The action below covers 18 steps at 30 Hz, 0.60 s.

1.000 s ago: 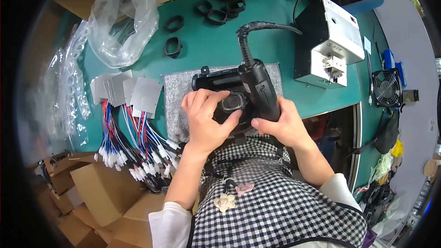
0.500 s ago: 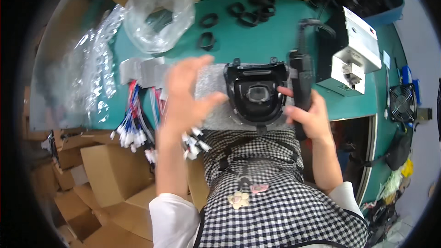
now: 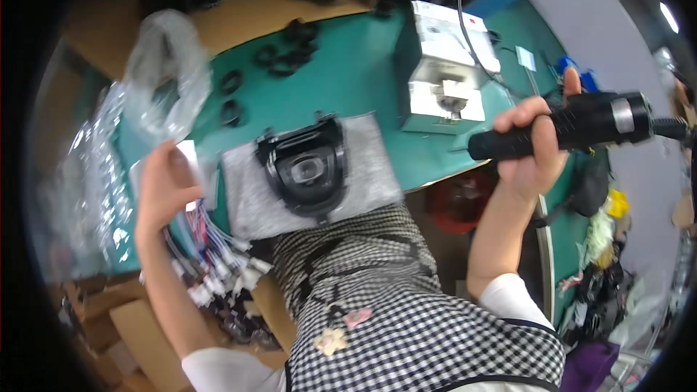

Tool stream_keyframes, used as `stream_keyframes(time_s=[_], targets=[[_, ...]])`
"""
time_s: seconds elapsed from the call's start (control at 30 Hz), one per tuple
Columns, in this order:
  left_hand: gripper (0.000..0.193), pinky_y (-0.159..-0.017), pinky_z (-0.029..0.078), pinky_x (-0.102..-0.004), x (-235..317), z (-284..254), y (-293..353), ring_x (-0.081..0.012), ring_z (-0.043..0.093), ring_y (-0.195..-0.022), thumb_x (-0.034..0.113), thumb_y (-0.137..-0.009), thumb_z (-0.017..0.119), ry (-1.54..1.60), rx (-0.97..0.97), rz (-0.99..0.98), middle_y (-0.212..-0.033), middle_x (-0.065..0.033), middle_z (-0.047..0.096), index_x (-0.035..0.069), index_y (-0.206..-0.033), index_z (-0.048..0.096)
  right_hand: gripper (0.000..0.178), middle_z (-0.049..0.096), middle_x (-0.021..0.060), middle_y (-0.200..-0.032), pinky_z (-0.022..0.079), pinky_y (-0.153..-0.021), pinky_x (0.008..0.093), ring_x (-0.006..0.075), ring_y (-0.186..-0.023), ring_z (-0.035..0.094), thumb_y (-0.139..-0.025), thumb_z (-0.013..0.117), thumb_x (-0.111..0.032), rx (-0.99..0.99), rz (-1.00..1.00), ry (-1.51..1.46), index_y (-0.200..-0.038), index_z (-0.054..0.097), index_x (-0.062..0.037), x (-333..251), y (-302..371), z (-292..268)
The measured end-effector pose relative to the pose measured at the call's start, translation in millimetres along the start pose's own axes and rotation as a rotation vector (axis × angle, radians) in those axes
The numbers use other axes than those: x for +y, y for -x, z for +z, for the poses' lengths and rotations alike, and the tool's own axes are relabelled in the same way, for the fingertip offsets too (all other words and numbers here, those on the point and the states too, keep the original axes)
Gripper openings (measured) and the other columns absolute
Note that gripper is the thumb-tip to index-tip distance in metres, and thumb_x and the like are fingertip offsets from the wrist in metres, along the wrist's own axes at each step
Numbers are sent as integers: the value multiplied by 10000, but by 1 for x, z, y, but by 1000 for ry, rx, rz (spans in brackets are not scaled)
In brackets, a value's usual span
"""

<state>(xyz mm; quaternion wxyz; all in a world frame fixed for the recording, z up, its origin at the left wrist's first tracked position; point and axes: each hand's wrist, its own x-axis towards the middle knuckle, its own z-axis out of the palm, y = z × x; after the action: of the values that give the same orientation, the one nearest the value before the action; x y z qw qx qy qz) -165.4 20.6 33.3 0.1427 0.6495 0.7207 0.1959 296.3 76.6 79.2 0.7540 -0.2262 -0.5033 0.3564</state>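
A black plastic housing with a round lens opening (image 3: 306, 169) lies on a grey foam pad (image 3: 250, 192) on the green table. My right hand (image 3: 534, 151) is raised to the right of the table, gripping a black electric screwdriver (image 3: 573, 125) held roughly level. My left hand (image 3: 165, 185) hovers at the left with its fingers apart, over small white packets (image 3: 190, 154) and a bundle of coloured wires with white plugs (image 3: 214, 258). Whether it touches them is unclear.
A white and grey box-shaped device (image 3: 443, 65) stands at the back right. Several black rubber rings (image 3: 279, 54) lie beyond the pad, clear plastic bags (image 3: 163, 80) at the left. Cardboard boxes (image 3: 116, 319) sit lower left; a cardboard tray (image 3: 239, 11) with black parts at the back.
Both hands left the housing, which now lies on the pad. My right hand swung the screwdriver away to the right; my left hand moved left toward the wires.
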Motion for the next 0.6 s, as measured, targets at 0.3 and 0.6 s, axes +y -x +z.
stream_keyframes(time_s=[0.3, 0.6], targets=[[822, -996, 371, -368, 59, -15, 48, -238, 514, -1151, 365, -680, 699, 734, 410, 133, -1220, -158, 548, -76, -1314, 419, 734, 604, 71, -681, 511, -620, 279, 157, -572, 590, -808, 662, -65, 30, -238, 183, -1374, 216, 77, 44, -30, -15], [786, -943, 395, -330, 127, 65, 31, -230, 552, -1034, 290, -525, 816, 597, 107, 137, -1137, -117, 580, -22, -1198, 559, 836, 601, 122, -694, 499, -617, 299, 198, -591, 587, -716, 707, -106, -344, -23, 15, -1344, 206, 126, 57, -34, -32]])
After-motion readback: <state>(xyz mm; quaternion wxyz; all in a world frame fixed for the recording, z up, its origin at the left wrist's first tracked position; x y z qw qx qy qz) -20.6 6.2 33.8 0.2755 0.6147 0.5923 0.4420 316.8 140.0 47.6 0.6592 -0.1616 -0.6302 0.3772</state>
